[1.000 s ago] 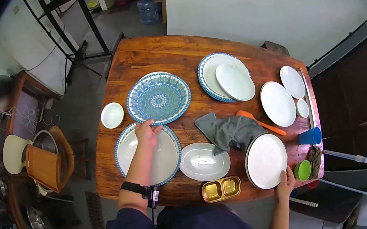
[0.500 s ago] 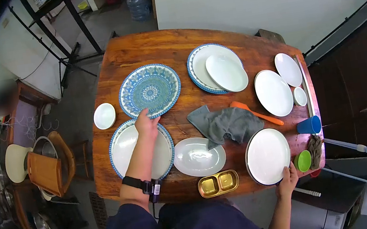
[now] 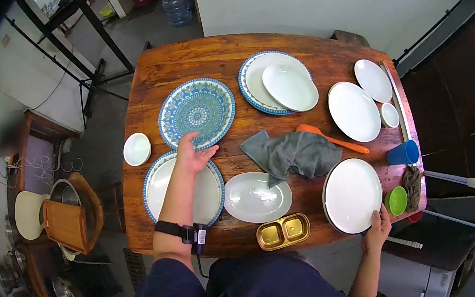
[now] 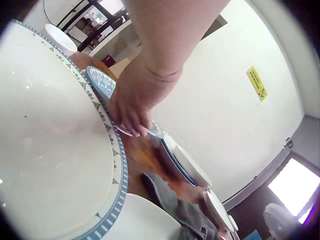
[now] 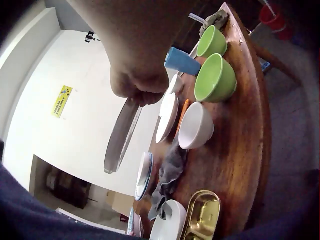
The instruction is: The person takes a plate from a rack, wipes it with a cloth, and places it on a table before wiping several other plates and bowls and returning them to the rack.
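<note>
In the head view the left hand (image 3: 190, 155) is at the near rim of a blue-patterned plate (image 3: 197, 114), thumb and fingers spread apart. From the left wrist, its fingers (image 4: 134, 122) appear by that plate's edge, above a large white plate (image 4: 55, 130) with a blue rim. The right hand (image 3: 376, 232) pinches the near right edge of a white oval plate (image 3: 352, 196). Seen edge-on in the right wrist view, this plate (image 5: 121, 137) hangs from the hand (image 5: 142, 82), raised off the table. Whether the left fingers touch the patterned plate is hard to tell.
A grey cloth (image 3: 294, 155) and orange handle (image 3: 341, 140) lie mid-table. White dishes (image 3: 353, 111), a blue cup (image 3: 403, 153) and a green bowl (image 3: 396, 201) stand right. A white bowl (image 5: 196, 126) shows below the raised plate. A gold tray (image 3: 283, 232) sits at the near edge.
The left fingers, earlier at the patterned plate's rim, have spread and turned outward. The right hand keeps its hold on the white plate, which has shifted slightly. The head view has also shifted.
</note>
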Demonstrator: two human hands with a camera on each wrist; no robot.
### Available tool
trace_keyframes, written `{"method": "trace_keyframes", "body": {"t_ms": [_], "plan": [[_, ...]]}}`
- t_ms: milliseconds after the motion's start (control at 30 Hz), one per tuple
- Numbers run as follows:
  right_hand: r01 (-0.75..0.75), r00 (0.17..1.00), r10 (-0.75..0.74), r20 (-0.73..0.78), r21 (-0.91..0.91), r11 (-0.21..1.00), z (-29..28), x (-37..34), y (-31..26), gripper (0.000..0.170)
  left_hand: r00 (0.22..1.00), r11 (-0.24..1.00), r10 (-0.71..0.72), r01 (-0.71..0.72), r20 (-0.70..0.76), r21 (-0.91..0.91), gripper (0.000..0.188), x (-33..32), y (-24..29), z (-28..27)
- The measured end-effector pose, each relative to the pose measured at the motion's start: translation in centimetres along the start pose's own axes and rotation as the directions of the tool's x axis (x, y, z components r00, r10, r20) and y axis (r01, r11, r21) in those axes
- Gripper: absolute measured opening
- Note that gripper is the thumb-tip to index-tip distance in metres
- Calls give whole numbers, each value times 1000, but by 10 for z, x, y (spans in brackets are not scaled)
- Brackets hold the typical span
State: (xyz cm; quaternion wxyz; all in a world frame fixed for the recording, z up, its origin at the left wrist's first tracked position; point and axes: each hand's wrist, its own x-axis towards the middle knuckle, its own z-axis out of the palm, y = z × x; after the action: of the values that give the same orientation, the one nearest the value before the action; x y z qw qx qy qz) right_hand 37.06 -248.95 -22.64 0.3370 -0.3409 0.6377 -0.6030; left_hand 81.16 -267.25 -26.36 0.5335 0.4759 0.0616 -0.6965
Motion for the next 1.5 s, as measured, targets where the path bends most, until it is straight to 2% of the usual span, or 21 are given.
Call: {"method": "trace_keyframes", "body": {"t_ms": [133, 233, 333, 367, 433, 467, 533, 600, 667, 733, 767, 833, 933, 1067, 1100, 1200, 1233, 1333, 1367, 1467, 1500], "plan": [[11, 1000, -11, 28, 22, 1000, 1, 0, -3, 30, 1000, 998, 12, -12, 5, -65, 64, -3, 1, 2], [6, 997, -10, 73, 56, 998, 8, -3, -14, 30, 995, 993, 48, -37, 92, -110, 64, -5, 1, -3], [30, 993, -34, 116, 33, 999, 17, -4, -21, 30, 992, 989, 104, -95, 75, -112, 58, -13, -2, 0], [42, 991, -44, 129, 16, 999, 20, -4, -21, 30, 997, 996, 41, -35, 70, -82, 57, -14, 1, -1], [193, 968, -166, 185, -134, 972, 21, 3, -7, 30, 994, 995, -94, 95, 47, -29, 53, -20, 3, -7], [265, 950, -218, 224, -207, 942, 22, 5, -3, 30, 994, 994, -26, 14, 109, 106, 50, -37, -6, -6], [140, 959, -102, 264, -128, 982, 53, -4, -25, 31, 963, 922, 75, -166, 260, 350, 45, -90, -28, 8], [82, 937, -56, 345, -62, 995, 87, -14, -44, 32, 920, 861, -54, -154, 388, 485, 41, -123, -50, 7], [113, 895, -69, 441, -75, 991, 110, -15, -39, 34, 870, 871, -86, -171, 485, 461, 47, -146, -65, -2], [130, 845, -68, 530, -81, 988, 140, -22, -42, 34, 832, 797, 80, -384, 550, 465, 40, -164, -68, -6], [108, 827, -49, 560, -72, 992, 151, -24, -39, 34, 841, 746, 222, -472, 494, 469, 34, -168, -67, -12], [6, 792, -12, 610, 12, 1000, 176, -33, -35, 32, 827, 752, 336, -524, 451, 400, 32, -174, -58, -31], [-321, 473, 247, 846, -95, 942, 207, -43, -60, 29, 832, 757, 407, -538, 375, 371, 32, -181, -40, -59], [-220, 269, 359, 894, -306, 926, 241, -62, -68, 21, 859, 753, 418, -510, 297, 415, 36, -179, -21, -91], [-192, 300, 342, 890, -295, 936, 248, -65, -67, 16, 879, 800, 410, -474, 243, 368, 36, -180, -18, -95], [-39, 375, 281, 883, -287, 957, 270, -73, -69, 15, 688, 613, 726, -655, 13, 443, 34, -178, -18, -108], [68, 431, 247, 868, -304, 950, 275, -77, -73, 16, 654, 613, 756, -698, -17, 370, 33, -175, -18, -117], [457, 500, -88, 862, -176, 872, 289, -86, -70, 17, 750, 700, 662, -625, 15, 347, 30, -178, -16, -141], [542, 489, -122, 864, -191, 818, 291, -86, -70, 17, 751, 696, 660, -615, 6, 370, 29, -180, -16, -144], [750, 369, -393, 842, -20, 661, 296, -93, -76, 15, 752, 674, 659, -589, -3, 445, 26, -184, -15, -149], [771, 353, -412, 840, -12, 637, 295, -96, -80, 14, 751, 660, 660, -584, 7, 473, 25, -184, -14, -153]]}}
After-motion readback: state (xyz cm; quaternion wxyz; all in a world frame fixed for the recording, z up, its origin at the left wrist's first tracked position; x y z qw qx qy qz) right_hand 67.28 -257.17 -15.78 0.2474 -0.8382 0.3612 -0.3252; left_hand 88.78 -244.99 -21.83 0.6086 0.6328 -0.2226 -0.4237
